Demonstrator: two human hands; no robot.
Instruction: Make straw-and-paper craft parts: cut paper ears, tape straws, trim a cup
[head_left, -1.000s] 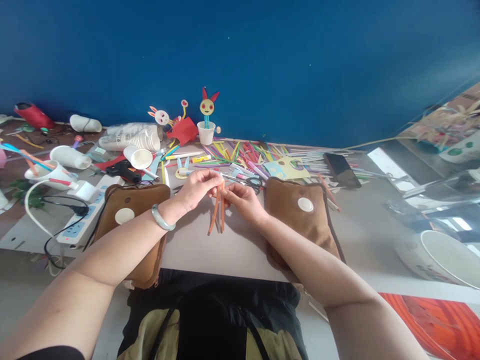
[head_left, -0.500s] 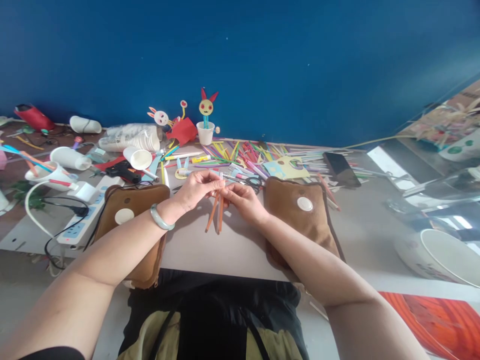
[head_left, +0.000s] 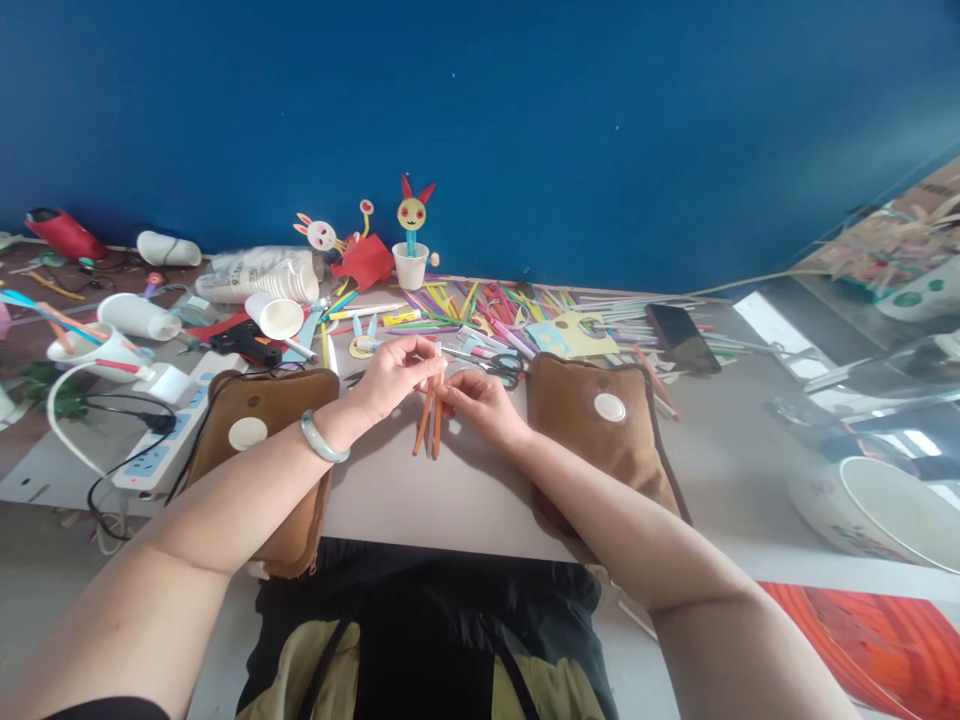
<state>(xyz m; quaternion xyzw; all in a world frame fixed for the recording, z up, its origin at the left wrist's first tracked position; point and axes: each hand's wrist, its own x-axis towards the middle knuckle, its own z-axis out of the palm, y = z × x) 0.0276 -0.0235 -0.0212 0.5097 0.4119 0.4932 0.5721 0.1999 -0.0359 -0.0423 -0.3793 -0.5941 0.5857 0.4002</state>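
Clock taken from the orange strips (head_left: 427, 425), 12 being the wall (head_left: 480, 140) side. Counter (head_left: 427, 515) edge is running across at 6, right by the dark clothing; bare counter is opening btwn the two bags, approx 5 to 7. L bag (head_left: 277, 400) is blocking 8–9, R bag (head_left: 574, 455) is filling 3–4; more bare counter is showing beyond R bag, w/ a phone (head_left: 681, 338) lying btwn 2 & 3. Sticks (head_left: 480, 300) are crowding 12–1, scissors (head_left: 510, 368) lying close at 2.

Strips are hanging centre, over the counter btwn the bags: thin, orange-brown, at least 2, lower ends splaying slightly toward 6. Pale bit is poking up at top, too small to ID. L hand (head_left: 395, 378) is holding them high, fingers closed on them; R hand (head_left: 486, 402) is pinching just lower, fingers closed too. Can't tell if strip ends are touching the counter.
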